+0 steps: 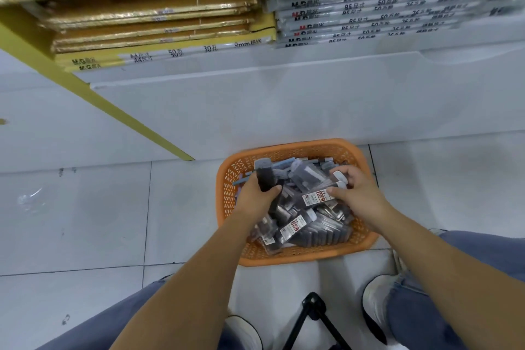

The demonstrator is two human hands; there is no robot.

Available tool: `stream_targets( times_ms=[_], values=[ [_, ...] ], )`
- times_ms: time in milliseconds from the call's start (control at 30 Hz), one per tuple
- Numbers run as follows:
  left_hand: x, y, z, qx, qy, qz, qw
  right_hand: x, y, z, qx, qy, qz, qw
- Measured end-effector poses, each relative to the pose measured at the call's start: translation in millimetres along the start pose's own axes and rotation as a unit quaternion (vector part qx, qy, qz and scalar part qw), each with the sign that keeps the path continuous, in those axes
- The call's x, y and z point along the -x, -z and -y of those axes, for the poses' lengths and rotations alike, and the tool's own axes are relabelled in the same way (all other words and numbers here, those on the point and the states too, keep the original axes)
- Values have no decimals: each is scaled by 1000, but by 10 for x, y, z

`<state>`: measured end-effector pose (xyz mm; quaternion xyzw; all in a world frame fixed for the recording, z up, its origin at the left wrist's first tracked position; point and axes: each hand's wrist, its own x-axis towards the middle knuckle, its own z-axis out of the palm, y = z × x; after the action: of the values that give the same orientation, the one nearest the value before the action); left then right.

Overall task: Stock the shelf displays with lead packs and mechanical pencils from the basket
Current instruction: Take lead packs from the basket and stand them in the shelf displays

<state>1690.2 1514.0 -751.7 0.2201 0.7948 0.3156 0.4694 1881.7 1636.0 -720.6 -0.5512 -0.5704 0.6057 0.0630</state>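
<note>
An orange plastic basket stands on the tiled floor, filled with several dark lead packs and light blue mechanical pencils. Over its left side, my left hand grips an upright stack of dark lead packs. On the right side of the basket, my right hand reaches into the pile, fingers curled round a lead pack with a white cap.
Behind the basket rises the white base of the shelf. Stacks of loose-leaf paper packs and brown packs lie on the lowest shelf. A yellow shelf post slants left. My knees, white shoes and a black stand are below.
</note>
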Motion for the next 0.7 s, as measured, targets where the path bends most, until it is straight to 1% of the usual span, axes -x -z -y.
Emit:
stream_targets(
  times_ms=[67, 167, 267, 333, 400, 567, 633, 700],
  values=[
    [47, 94, -112, 62, -10, -2, 998, 16, 83, 170, 17, 24, 10, 1000],
    [190, 228, -361, 139, -23, 11, 990, 114, 153, 465, -21, 49, 22, 998],
    [416, 373, -676, 227, -35, 51, 972, 310, 196, 778, -34, 92, 29, 995],
    [576, 502, -876, 268, -56, 84, 958, 476, 254, 991, -38, 112, 51, 992],
    [784, 651, -1082, 270, -81, 100, 954, 665, 332, 1234, -11, 134, 85, 987],
    [1335, 916, -1534, 268, -125, 86, 951, 1160, 390, 1823, 34, 191, 186, 963],
    [1533, 983, -1716, 255, -146, 70, 953, 1353, 364, 2031, 48, 215, 218, 951],
    [1710, 1078, -1879, 240, -173, 50, 954, 1514, 365, 2230, 59, 238, 230, 942]
  ],
)
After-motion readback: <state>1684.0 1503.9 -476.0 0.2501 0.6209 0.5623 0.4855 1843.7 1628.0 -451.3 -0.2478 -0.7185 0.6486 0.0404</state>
